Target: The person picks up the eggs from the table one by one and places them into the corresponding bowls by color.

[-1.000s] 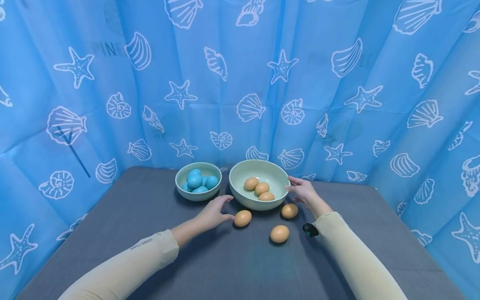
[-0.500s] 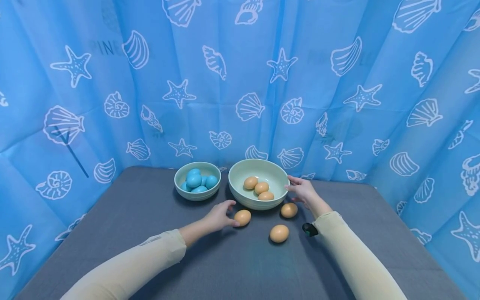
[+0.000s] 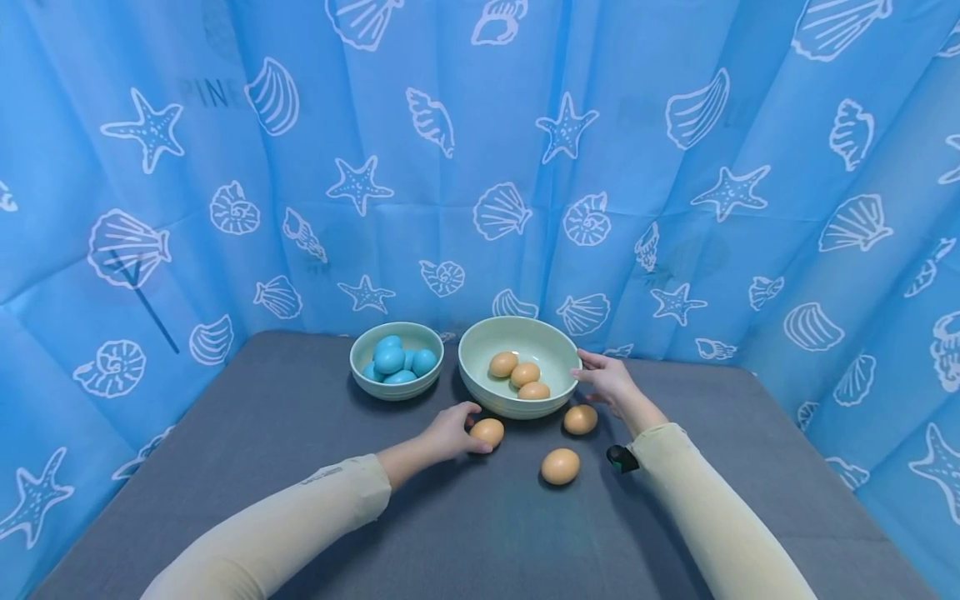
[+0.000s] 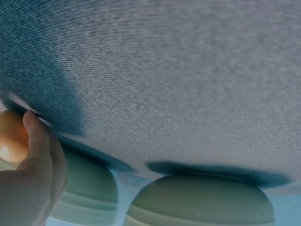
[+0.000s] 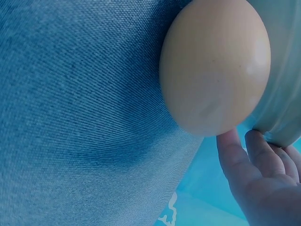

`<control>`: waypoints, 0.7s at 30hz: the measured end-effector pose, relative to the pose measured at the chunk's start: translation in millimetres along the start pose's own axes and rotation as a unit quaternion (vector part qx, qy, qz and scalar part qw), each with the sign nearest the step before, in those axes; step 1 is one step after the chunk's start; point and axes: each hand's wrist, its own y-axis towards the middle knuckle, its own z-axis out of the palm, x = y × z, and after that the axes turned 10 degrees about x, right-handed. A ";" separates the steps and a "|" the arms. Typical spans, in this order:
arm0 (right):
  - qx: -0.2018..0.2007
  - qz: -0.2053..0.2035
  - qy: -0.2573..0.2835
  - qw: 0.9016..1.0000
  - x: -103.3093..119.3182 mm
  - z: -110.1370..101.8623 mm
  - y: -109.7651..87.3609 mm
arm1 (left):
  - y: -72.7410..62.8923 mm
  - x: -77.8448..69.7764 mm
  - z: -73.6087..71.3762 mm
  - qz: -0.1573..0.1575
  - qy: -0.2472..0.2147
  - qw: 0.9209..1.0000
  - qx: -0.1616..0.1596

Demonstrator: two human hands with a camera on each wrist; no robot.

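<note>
My left hand (image 3: 448,432) holds a brown egg (image 3: 489,432) on the cloth, thumb on its near side and fingers behind it. In the left wrist view, that egg (image 4: 13,136) shows at the left edge beside the fingers. My right hand (image 3: 613,385) grips the right rim of the large pale green bowl (image 3: 487,396); in the right wrist view its fingers (image 5: 263,153) lie against the bowl's outer wall. Three brown eggs (image 3: 525,375) sit inside that bowl. Another brown egg (image 3: 581,420) lies under my right hand, and one more egg (image 3: 560,467) lies nearer me.
A smaller pale green bowl (image 3: 397,392) with several blue eggs (image 3: 389,361) stands left of the large bowl. Dark grey cloth (image 3: 480,533) covers the table. Behind it hangs a blue curtain (image 3: 450,167) with white shells and starfish.
My left hand has moved right and closed round the left brown egg, thumb now along its near side. The right hand stays at the large bowl's rim.
</note>
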 end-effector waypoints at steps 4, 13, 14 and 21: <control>-0.003 0.000 0.003 1.000 -0.4 -0.4 -0.8 | 2.6 -2.1 2.4 -0.002 -0.002 1.000 0.004; 0.004 -0.007 0.002 1.000 -1.4 -2.3 1.2 | 6.4 4.1 4.1 0.020 -0.015 1.000 0.014; 0.005 -0.008 0.003 1.000 -1.4 -2.4 1.4 | 5.6 4.1 3.7 0.021 -0.017 1.000 0.015; 0.007 -0.004 0.002 1.000 -1.1 -2.1 0.3 | -6.1 -2.3 -0.1 0.011 -0.046 0.999 0.022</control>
